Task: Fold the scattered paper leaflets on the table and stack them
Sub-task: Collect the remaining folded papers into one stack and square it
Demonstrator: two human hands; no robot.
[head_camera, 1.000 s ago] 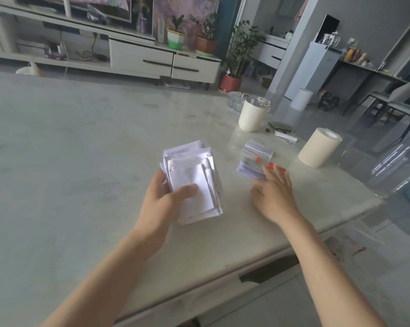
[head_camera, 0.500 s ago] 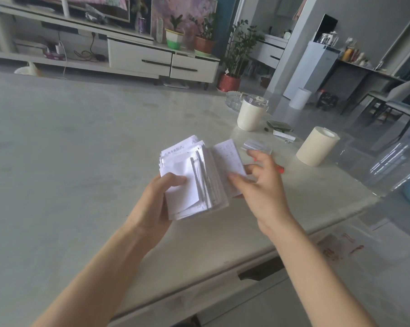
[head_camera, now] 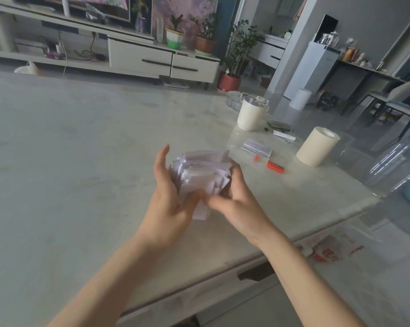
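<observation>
Head view, left hand [head_camera: 168, 204] and right hand [head_camera: 235, 200] clasping bundle of folded white paper leaflets [head_camera: 202, 172] over pale stone tabletop [head_camera: 81, 149], loose leaflet [head_camera: 257, 147] at two o'clock.

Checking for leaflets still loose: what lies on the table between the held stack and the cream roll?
In the head view, one folded leaflet and a red pen-like thing lie between the stack and the roll.
</observation>
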